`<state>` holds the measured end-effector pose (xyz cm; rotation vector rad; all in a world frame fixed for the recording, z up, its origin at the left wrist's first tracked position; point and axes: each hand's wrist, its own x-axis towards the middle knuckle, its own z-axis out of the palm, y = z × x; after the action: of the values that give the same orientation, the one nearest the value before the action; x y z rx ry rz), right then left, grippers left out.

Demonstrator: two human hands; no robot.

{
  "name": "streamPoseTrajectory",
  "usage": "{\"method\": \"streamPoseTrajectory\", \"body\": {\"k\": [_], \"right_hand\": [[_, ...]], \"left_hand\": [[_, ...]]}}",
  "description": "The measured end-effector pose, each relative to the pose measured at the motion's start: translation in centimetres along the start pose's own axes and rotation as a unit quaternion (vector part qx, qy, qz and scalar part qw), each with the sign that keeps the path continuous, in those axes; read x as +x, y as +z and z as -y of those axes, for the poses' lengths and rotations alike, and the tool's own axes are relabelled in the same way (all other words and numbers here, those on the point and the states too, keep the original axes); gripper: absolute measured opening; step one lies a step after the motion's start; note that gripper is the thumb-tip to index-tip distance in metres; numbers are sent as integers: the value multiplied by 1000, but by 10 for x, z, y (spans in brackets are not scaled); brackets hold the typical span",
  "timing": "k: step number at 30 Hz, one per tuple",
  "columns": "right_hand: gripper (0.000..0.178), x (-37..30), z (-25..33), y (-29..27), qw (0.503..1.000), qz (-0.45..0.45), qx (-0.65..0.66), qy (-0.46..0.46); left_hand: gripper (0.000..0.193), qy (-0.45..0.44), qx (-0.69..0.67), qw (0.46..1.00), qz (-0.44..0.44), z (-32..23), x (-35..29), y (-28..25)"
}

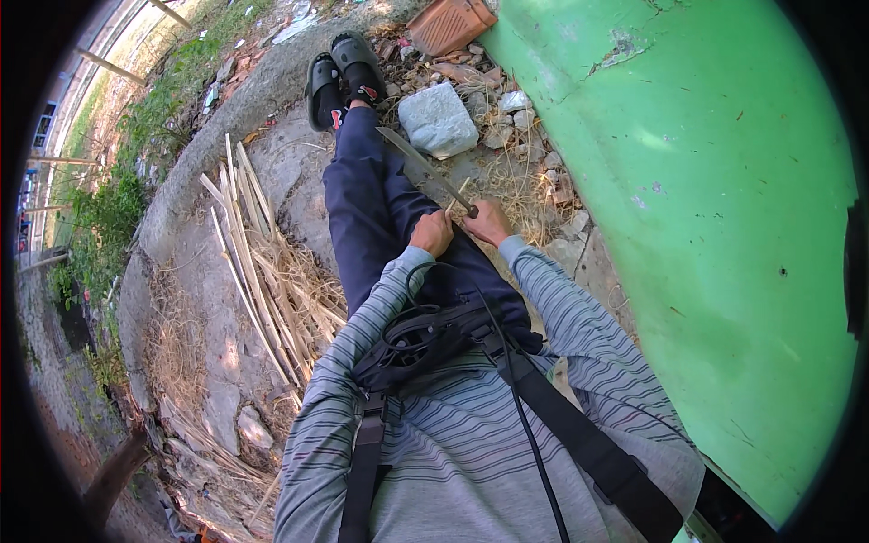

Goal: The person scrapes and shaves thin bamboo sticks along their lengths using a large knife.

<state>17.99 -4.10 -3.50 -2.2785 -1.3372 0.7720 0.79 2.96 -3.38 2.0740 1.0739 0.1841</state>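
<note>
My right hand point(490, 223) is closed round the handle of a long knife point(418, 161). Its blade slants away to the upper left, above my navy trousers. Close beside it, my left hand point(432, 233) is closed on a thin pale wooden strip point(459, 195), whose end pokes up next to the knife's handle. Most of that strip is hidden by my fingers. To the left of my legs lies a loose bundle of split wooden strips point(246, 240) on the ground, with thin shavings point(303, 294) along it.
My legs stretch forward, crossed at the ankles, in dark shoes point(330, 81). A pale stone block point(438, 120) and rubble lie right of them, with an orange clay tile point(451, 25) beyond. A large green surface point(715, 208) borders my right side. A concrete curb point(186, 167) curves along the left.
</note>
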Motion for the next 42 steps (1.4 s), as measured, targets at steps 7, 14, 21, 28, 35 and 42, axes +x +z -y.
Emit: {"method": "streamPoseTrajectory", "body": {"k": [7, 14, 21, 28, 35, 42], "right_hand": [[34, -13, -4, -14, 998, 11, 22, 53], [38, -24, 7, -6, 999, 38, 14, 17], [34, -7, -7, -7, 999, -19, 17, 36], [34, 2, -22, -18, 997, 8, 41, 60], [33, -22, -8, -3, 999, -16, 43, 11], [31, 2, -32, -14, 995, -27, -12, 90]], "left_hand": [[37, -28, 58, 997, 42, -19, -14, -12], [35, -35, 42, 997, 48, -16, -19, -17], [38, -22, 38, 999, 21, -19, -13, -10], [35, -31, 36, 998, 50, -23, -18, -18], [36, -26, 38, 998, 38, -17, -19, -16], [36, 3, 20, 994, 111, 2, 3, -10]]}}
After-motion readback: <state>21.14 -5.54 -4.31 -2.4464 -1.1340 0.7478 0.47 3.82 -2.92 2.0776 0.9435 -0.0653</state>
